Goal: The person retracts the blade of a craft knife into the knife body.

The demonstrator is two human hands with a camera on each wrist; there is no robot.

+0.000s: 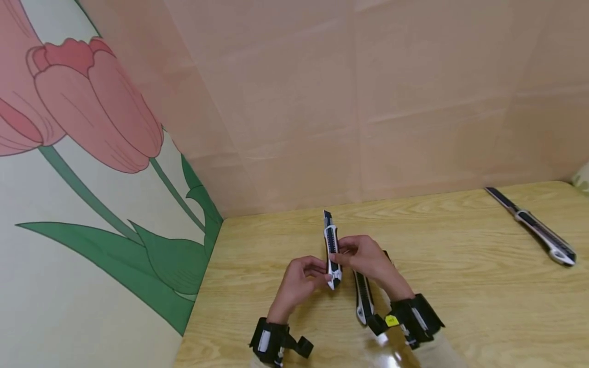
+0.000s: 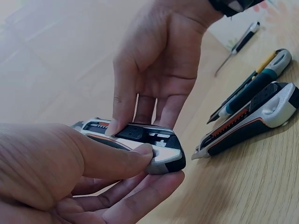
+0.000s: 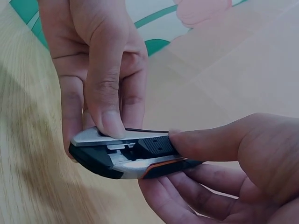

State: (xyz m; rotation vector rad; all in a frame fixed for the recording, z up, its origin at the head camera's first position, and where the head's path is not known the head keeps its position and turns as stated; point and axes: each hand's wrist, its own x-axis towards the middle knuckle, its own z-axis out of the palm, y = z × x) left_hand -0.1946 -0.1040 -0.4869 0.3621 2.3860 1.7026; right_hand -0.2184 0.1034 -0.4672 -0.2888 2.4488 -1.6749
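A silver-and-black snap-off utility knife is held above the table between both hands, its blade end pointing away. My left hand pinches the rear end between thumb and fingers, with the thumb on the silver side of the body. Further forward, my right hand grips the body from the other side. In the right wrist view, the right thumb meets the end of the ribbed black slider. Fingers hide much of the blade end in both wrist views.
On the wooden table, a second silver-and-black knife lies beneath the right hand. Beside it is a green-and-yellow cutter. A larger knife rests at the far right. A pinkish covering rises behind; a tulip-patterned panel stands left.
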